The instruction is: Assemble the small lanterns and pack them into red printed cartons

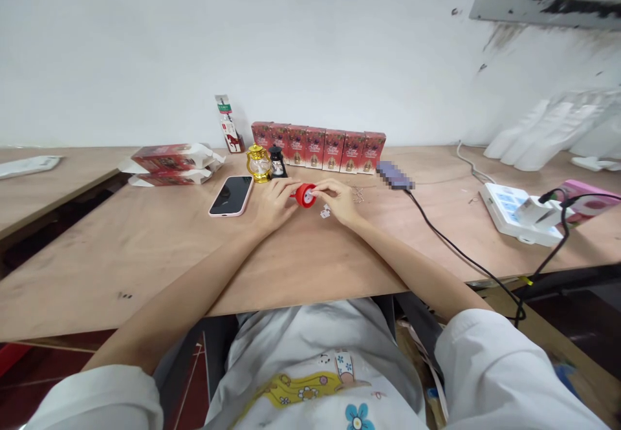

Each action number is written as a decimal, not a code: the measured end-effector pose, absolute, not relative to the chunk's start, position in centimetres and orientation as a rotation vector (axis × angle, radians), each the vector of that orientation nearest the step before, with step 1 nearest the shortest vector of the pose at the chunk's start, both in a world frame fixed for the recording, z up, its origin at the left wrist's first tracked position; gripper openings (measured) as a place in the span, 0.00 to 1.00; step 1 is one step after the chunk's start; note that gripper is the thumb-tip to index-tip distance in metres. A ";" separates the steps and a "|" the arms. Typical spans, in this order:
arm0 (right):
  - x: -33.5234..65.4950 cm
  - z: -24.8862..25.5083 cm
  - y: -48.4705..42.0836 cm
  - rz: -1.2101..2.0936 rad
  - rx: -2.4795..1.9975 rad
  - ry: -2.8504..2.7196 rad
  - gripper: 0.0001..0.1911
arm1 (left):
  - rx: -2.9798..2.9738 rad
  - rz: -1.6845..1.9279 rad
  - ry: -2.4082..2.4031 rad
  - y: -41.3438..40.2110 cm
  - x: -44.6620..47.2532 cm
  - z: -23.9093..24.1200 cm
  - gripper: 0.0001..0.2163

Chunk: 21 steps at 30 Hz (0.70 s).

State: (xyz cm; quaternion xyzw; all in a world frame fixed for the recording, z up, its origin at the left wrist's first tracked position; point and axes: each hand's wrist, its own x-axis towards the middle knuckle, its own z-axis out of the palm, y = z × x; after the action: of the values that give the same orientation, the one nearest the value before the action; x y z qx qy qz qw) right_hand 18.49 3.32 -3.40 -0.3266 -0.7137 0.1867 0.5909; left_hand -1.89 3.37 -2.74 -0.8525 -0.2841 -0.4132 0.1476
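My left hand (277, 205) is closed around a small red lantern (299, 189), tipped so that its round base with a white inside faces me. The fingers of my right hand (340, 201) are pinched at that white inside; whatever they hold, if anything, is too small to make out. Small white pieces (325, 211) lie on the table under my right hand, and several tiny thin bits (358, 194) are just beyond it. Behind my left hand stand a gold lantern (260, 163) and a black lantern (277, 161), both upright.
A row of red boxes (315, 148) stands by the wall. A phone (231, 196) lies to the left, near flattened red cartons (169, 165). At right are a purple device (395, 176) on a black cable, a white power strip (519, 213) and white plastic sleeves (538, 132).
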 end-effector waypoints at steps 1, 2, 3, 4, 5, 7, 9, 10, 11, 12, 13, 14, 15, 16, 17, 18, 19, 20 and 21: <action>18.4 -3.4 3.2 0.424 -0.778 -1.661 0.08 | -2.450 -1.179 -0.822 3.3 -1.9 -2.7 0.17; 18.4 -3.4 3.2 0.420 -0.791 -1.660 0.08 | -2.451 -1.168 -0.829 3.3 -1.9 -2.7 0.17; 18.3 -3.3 3.1 0.421 -0.798 -1.657 0.08 | -2.455 -1.155 -0.837 3.3 -1.9 -2.7 0.18; 18.3 -3.3 3.0 0.424 -0.801 -1.654 0.08 | -2.456 -1.145 -0.841 3.3 -1.9 -2.8 0.18; 18.2 -3.3 2.9 0.424 -0.802 -1.653 0.09 | -2.454 -1.139 -0.840 3.2 -1.9 -2.8 0.19; 18.2 -3.2 2.7 0.412 -0.796 -1.656 0.09 | -2.440 -1.145 -0.830 3.2 -1.9 -2.8 0.18; 18.1 -3.2 2.5 0.384 -0.772 -1.667 0.09 | -2.426 -1.166 -0.816 3.2 -1.9 -2.8 0.18; 18.1 -3.2 2.5 0.367 -0.759 -1.676 0.09 | -2.425 -1.175 -0.812 3.3 -1.9 -2.8 0.17; 18.0 -3.2 2.5 0.351 -0.751 -1.686 0.10 | -2.429 -1.179 -0.814 3.3 -1.9 -2.9 0.17; 18.0 -3.2 2.5 0.335 -0.751 -1.699 0.10 | -2.435 -1.177 -0.819 3.4 -1.9 -2.9 0.16; 18.0 -3.2 2.5 0.320 -0.759 -1.716 0.11 | -2.441 -1.169 -0.829 3.5 -1.9 -2.9 0.16; 18.1 -3.1 2.6 0.302 -0.772 -1.738 0.12 | -2.441 -1.159 -0.842 3.6 -1.8 -3.0 0.16; 18.2 -3.1 2.7 0.278 -0.789 -1.770 0.13 | -2.431 -1.151 -0.855 3.8 -1.8 -3.0 0.17; 18.5 -2.9 2.8 0.242 -0.808 -1.814 0.14 | -2.410 -1.152 -0.869 3.9 -1.8 -3.0 0.19; 18.9 -2.8 2.9 0.186 -0.835 -1.868 0.14 | -2.380 -1.165 -0.888 4.0 -1.9 -3.0 0.21; 19.3 -2.6 3.1 0.109 -0.881 -1.926 0.15 | -2.345 -1.189 -0.911 4.2 -2.0 -2.9 0.24; 19.9 -2.4 3.2 0.013 -0.955 -1.980 0.14 | -2.310 -1.223 -0.940 4.3 -2.1 -2.8 0.27; 20.5 -2.1 3.3 -0.095 -1.062 -2.018 0.14 | -2.279 -1.264 -0.971 4.4 -2.3 -2.7 0.29; 21.1 -1.9 3.5 -0.197 -1.203 -2.035 0.13 | -2.254 -1.308 -1.003 4.4 -2.5 -2.6 0.30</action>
State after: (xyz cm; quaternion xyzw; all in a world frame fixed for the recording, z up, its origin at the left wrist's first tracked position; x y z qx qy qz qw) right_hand 21.13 3.47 -1.94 -0.4700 -0.7952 -0.0768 0.3752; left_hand -2.52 4.45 -2.60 -0.7949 -0.3536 -0.4614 0.1736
